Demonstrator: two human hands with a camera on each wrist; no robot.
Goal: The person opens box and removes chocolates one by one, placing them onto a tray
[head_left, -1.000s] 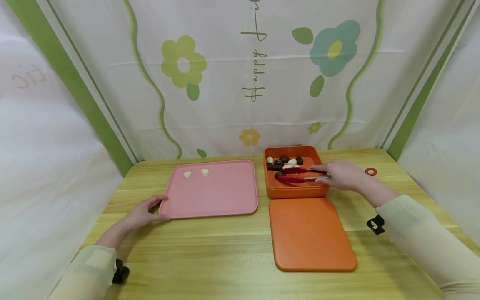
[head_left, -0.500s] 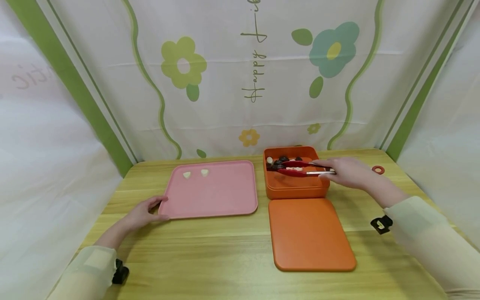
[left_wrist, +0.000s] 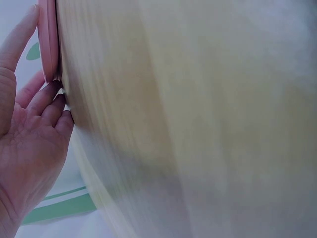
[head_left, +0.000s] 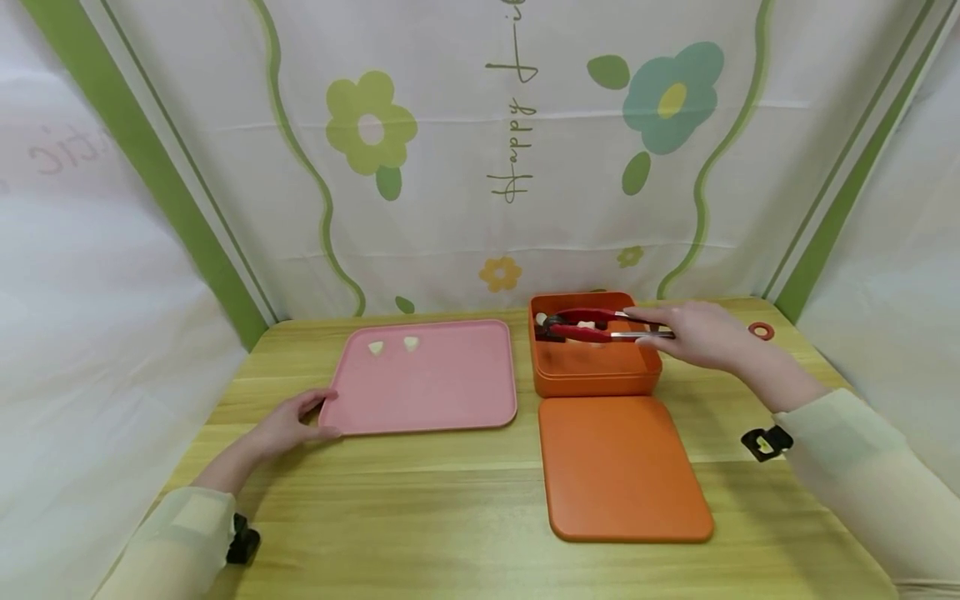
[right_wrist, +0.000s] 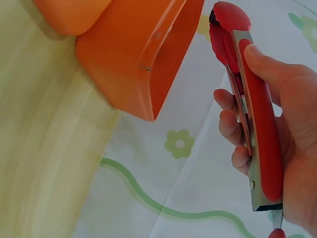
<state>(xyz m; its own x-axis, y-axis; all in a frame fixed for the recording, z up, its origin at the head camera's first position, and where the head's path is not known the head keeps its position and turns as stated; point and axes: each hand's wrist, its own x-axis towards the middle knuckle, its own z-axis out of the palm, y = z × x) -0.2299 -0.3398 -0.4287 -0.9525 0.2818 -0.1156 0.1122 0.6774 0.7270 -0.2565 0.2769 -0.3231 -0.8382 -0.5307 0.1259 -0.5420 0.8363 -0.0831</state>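
Note:
My right hand (head_left: 697, 333) grips a pair of tongs (right_wrist: 262, 134) with red tips and red handle grips. In the head view the tongs reach over the orange box (head_left: 592, 379) from its right side. A small dark piece (right_wrist: 213, 17) shows between the tips. Small white and dark pieces lie in the box, partly hidden by the tongs. My left hand (head_left: 288, 427) holds the near left corner of the pink tray (head_left: 435, 392), thumb and fingers at its rim. Two small white pieces, one of them this white piece (head_left: 411, 342), lie near the tray's far edge.
An orange lid (head_left: 622, 467) lies flat in front of the box. Behind my right hand, a small red ring (head_left: 761, 331) rests on the wooden table (head_left: 420, 517). Flower-printed cloth (head_left: 450, 208) hangs along the back and sides.
My right hand and the tongs have moved slightly up and back over the box, and the dark piece at the tips has moved with them. My left hand stays at the tray corner.

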